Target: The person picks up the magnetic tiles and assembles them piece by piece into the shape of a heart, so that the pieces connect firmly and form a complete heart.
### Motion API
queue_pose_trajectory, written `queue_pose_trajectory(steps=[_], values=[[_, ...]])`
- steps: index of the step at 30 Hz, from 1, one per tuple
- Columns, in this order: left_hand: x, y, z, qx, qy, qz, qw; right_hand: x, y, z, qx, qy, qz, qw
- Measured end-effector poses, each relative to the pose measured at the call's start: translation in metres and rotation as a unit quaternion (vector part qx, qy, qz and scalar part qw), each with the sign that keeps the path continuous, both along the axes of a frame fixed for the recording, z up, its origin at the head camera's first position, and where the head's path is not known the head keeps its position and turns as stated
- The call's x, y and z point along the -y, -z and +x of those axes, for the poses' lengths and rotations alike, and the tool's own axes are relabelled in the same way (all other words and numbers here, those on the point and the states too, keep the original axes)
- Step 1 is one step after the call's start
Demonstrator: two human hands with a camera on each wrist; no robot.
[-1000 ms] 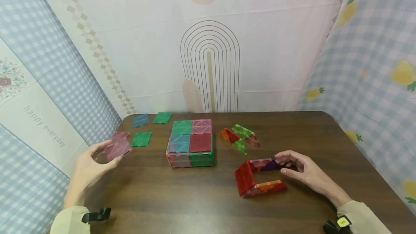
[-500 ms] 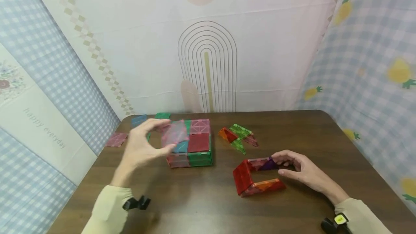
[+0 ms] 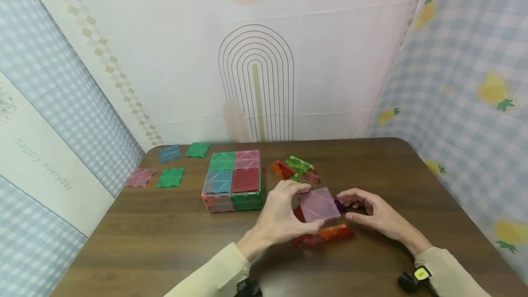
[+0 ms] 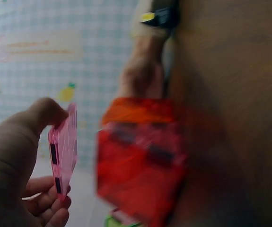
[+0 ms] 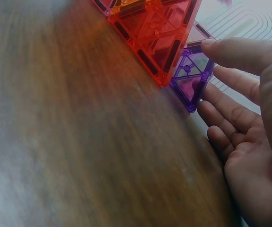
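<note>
My left hand [image 3: 284,212] pinches a pink square magnetic tile [image 3: 319,204] by opposite edges, thumb on one side and fingers on the other. In the head view the tile overlaps a low three-sided frame of standing magnetic tiles. That frame has a red square tile [image 4: 138,165] at its left end and an orange-red side [image 3: 332,233]; its far side is partly hidden behind the held tile. My right hand [image 3: 377,214] is at the frame's right end, relaxed fingers beside the purple triangle tile [image 5: 190,75], thumb and fingers spread apart.
A box of coloured square tiles [image 3: 233,180] stands mid-table. Behind the frame lie loose green, orange and pink tiles [image 3: 299,165]. Flat squares lie at the left: pink [image 3: 141,177], blue [image 3: 169,153] and green [image 3: 171,177]. The brown table [image 3: 165,233] backs onto a printed curtain.
My left hand has lifted the pink square tile off the left side and carried it right, past the box, to the three-sided frame. My right hand has stayed by the purple triangle.
</note>
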State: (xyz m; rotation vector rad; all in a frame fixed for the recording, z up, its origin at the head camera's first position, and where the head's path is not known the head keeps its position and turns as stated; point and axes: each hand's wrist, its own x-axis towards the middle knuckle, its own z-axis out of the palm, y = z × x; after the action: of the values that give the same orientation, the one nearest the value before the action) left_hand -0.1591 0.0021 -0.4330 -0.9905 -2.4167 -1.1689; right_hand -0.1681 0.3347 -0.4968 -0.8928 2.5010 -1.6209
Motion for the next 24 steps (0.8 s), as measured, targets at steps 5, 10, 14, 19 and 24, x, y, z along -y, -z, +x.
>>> queue_pose_trajectory(steps=[5, 10, 14, 19, 24], values=[[-0.018, 0.015, 0.002, 0.004, -0.019, -0.038, 0.9991, 0.002, -0.001, 0.001, 0.000, -0.006, 0.000, 1.0000], [-0.021, 0.020, 0.002, 0.007, -0.023, -0.074, 0.9970, 0.002, -0.001, 0.000, -0.010, -0.009, 0.002, 0.9999], [-0.019, 0.021, 0.001, 0.014, -0.013, -0.080, 0.9966, 0.002, -0.001, 0.000, -0.009, -0.011, 0.001, 0.9999], [-0.014, 0.021, 0.001, 0.021, -0.012, -0.088, 0.9958, 0.004, -0.002, 0.000, -0.009, -0.012, 0.005, 0.9999], [-0.007, 0.006, 0.000, 0.012, -0.004, -0.076, 0.9970, 0.003, -0.003, 0.003, 0.000, -0.018, 0.015, 0.9997]])
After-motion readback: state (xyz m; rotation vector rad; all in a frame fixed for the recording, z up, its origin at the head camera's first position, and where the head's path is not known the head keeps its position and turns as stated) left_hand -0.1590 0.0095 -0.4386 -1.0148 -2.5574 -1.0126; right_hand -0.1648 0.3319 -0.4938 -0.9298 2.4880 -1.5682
